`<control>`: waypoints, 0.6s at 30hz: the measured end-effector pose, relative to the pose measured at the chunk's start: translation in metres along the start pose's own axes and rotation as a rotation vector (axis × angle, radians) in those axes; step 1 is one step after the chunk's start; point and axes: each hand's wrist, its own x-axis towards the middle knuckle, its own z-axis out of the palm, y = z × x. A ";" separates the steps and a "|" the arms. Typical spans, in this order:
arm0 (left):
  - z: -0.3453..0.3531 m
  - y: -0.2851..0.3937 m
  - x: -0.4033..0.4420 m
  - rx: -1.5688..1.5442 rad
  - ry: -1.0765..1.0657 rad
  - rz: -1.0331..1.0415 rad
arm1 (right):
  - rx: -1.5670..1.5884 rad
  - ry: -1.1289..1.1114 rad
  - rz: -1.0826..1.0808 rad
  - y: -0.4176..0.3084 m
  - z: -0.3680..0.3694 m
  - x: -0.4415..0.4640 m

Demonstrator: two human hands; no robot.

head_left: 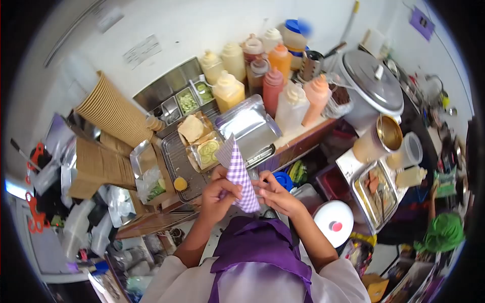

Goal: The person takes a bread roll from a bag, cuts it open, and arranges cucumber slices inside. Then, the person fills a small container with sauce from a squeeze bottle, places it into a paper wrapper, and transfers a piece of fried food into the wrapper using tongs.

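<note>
At the bottom centre of the frame, a purple apron covers the person's front. Just above it, mid-frame, the purple checked paper is held in a pointed, cone-like shape, tip upward. The left hand pinches its left side between thumb and fingers; the right hand is at the right edge with bent fingers, and whether they grip or merely touch it I cannot tell. Thin as it looks, the sheet should be light and soft, quick to crease and easily torn; the lower sides seem the surest place to hold, with a gentle pinch. Beyond, left of centre, a tray bears bread and green round slices. Farther up stand squeeze bottles; a stack of brown containers leans at the upper left, and a lidded pot stands at the upper right.
</note>
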 end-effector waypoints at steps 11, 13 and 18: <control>-0.011 -0.058 0.047 0.119 0.350 -0.102 | -0.933 0.229 -0.094 -0.128 -0.008 0.092; -0.007 -0.091 0.063 0.256 0.387 -0.061 | -1.389 0.210 -0.265 -0.141 -0.018 0.107; 0.006 -0.152 0.090 0.557 0.391 0.011 | -1.747 0.257 -0.328 -0.139 -0.066 0.144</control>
